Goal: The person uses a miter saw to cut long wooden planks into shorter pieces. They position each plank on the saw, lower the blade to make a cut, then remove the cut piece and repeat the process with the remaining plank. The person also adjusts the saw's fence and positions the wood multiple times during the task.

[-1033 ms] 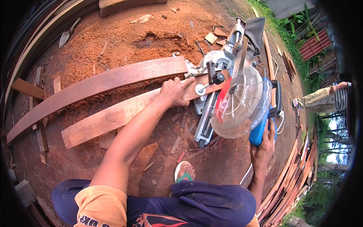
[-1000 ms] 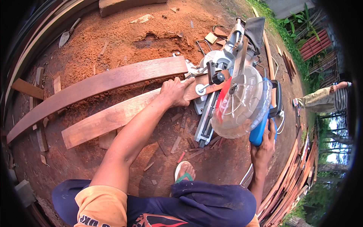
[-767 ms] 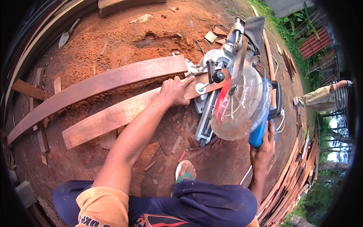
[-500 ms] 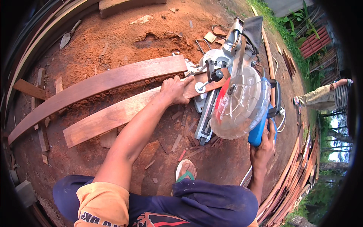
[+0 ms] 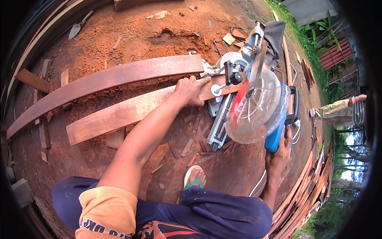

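Note:
A reddish-brown wooden board (image 5: 119,117) runs from the lower left onto the bed of a miter saw (image 5: 254,109). My left hand (image 5: 190,91) is closed over this board, just left of the saw's clamp (image 5: 217,90), whose pale round pad rests on the wood. My right hand (image 5: 278,155) wraps round the saw's blue handle (image 5: 274,139). Between the hands, the clear blade guard and a red part hang over the bed. My fingertips under the handle are partly hidden, as is the board's end behind the guard.
Beyond the board lies a longer curved beam (image 5: 107,81), propped on wood blocks. Sawdust (image 5: 131,32) and offcuts cover the ground, with a trowel (image 5: 74,32) at the far left. Wood strips (image 5: 302,195) are piled at right. Another person's leg (image 5: 336,111) shows at the far right.
The whole view has turned slightly. Both hands keep their hold on the board and the saw handle; neither thing has clearly moved.

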A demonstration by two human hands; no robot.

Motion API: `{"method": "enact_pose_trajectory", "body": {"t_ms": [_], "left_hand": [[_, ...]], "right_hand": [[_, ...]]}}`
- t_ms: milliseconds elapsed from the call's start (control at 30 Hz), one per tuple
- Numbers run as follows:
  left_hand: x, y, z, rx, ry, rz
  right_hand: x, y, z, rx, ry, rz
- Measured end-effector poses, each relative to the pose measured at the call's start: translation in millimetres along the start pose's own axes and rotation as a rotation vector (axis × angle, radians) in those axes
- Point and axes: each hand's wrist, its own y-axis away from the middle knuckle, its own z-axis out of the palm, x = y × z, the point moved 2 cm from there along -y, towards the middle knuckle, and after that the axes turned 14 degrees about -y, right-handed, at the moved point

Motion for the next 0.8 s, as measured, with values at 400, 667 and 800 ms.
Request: {"method": "enact_pose_trajectory", "body": {"t_ms": [400,667,800], "left_hand": [[-1.3,-0.4,-0.5,0.030,-0.001,0.012],[-1.5,-1.3,-1.6,0.005,-0.012,-0.002],[-2.0,-1.1,2.3,0.035,-0.010,0.020]], "right_hand": [[1.7,-2.3,0.6,0.003,-0.009,-0.001],[0.3,-2.6,3.7,-0.001,0.012,0.002],[-1.6,-1.9,3.8,0.003,-0.005,0.005]]}}
